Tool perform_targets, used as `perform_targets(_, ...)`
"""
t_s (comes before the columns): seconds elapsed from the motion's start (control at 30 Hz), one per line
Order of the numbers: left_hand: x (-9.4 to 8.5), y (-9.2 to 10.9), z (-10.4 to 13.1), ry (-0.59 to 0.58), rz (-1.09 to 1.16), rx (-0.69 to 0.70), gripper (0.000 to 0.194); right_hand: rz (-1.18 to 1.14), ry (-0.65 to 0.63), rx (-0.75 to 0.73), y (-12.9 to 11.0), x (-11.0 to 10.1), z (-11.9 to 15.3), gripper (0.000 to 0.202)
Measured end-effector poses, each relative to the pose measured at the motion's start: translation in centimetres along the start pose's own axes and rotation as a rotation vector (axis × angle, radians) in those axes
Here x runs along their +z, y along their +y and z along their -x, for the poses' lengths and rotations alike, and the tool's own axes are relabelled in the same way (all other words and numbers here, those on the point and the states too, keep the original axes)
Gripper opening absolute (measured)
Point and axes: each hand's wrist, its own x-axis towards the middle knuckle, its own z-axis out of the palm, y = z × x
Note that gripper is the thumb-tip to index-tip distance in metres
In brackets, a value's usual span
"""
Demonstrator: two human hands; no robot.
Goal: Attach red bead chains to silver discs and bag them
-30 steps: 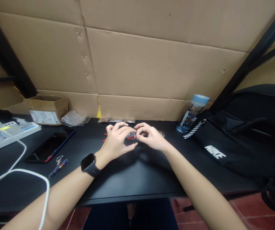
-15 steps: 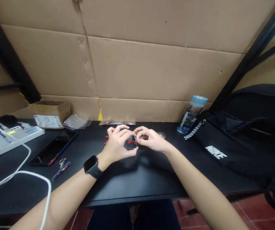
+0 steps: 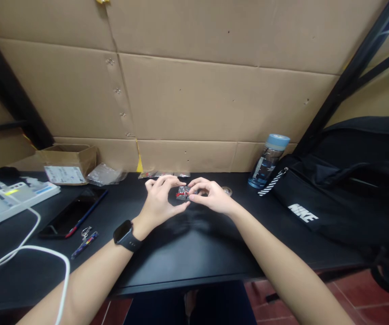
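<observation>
A small shiny packet with red parts (image 3: pixel 182 193) is between my two hands above the black table. My right hand (image 3: pixel 212 195) pinches its right side with thumb and fingers. My left hand (image 3: pixel 162 198), with a black watch on the wrist, curves round the left side, its thumb and fingers spread apart. Whether the left fingertips touch the packet is hard to tell. Behind the right fingers lies a roll of tape (image 3: pixel 227 191), partly hidden. Several small clear packets (image 3: pixel 164 174) lie along the cardboard wall.
On the left are a power strip (image 3: pixel 18 198), a white cable (image 3: pixel 38 248), a phone (image 3: pixel 74 213), a keychain (image 3: pixel 85 243), a cardboard box (image 3: pixel 67 164) and a plastic bag (image 3: pixel 105 174). A bottle (image 3: pixel 268 161) and black backpack (image 3: pixel 343 194) stand right.
My left hand's fingers have drawn back from my right hand, and the packet between them is now more visible. The whole view has shifted slightly.
</observation>
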Motion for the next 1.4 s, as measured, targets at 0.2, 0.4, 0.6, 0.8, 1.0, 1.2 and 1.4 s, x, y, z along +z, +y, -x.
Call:
perform_targets(0.2, 0.1, -0.1, 0.1, -0.02, -0.003, 0.057, 0.037, -0.012, 0.025, 0.011, 0.0, 0.4, 0.0, 0.017)
perform_targets(0.4, 0.0, 0.1, 0.1, -0.044, -0.03, 0.122, 0.034, 0.046, 0.013, -0.008, 0.0, 0.3, 0.0, 0.013)
perform_targets(0.6, -0.2, 0.2, 0.0, -0.055, -0.047, 0.168, 0.03, 0.084, 0.01, -0.038, -0.2, 0.6, 0.0, 0.009)
perform_targets(0.8, -0.2, 0.7, -0.1, -0.076, -0.025, 0.158, 0.028, 0.097, -0.003, -0.035, -0.5, 0.6, 0.0, 0.008)
perform_targets(1.0, -0.3, 0.8, -0.2, -0.097, -0.018, 0.135, 0.03, 0.108, -0.015, -0.059, -0.5, 0.3, 0.1, 0.005)
perform_targets(1.2, -0.3, 0.8, -0.2, -0.088, -0.024, 0.116, 0.033, 0.146, -0.02, -0.1, 0.0, -0.1, 0.1, 0.002)
perform_targets(1.4, -0.1, 0.9, -0.2, -0.087, -0.038, 0.12, 0.032, 0.156, -0.039, -0.105, 0.2, -0.3, 0.1, 0.004)
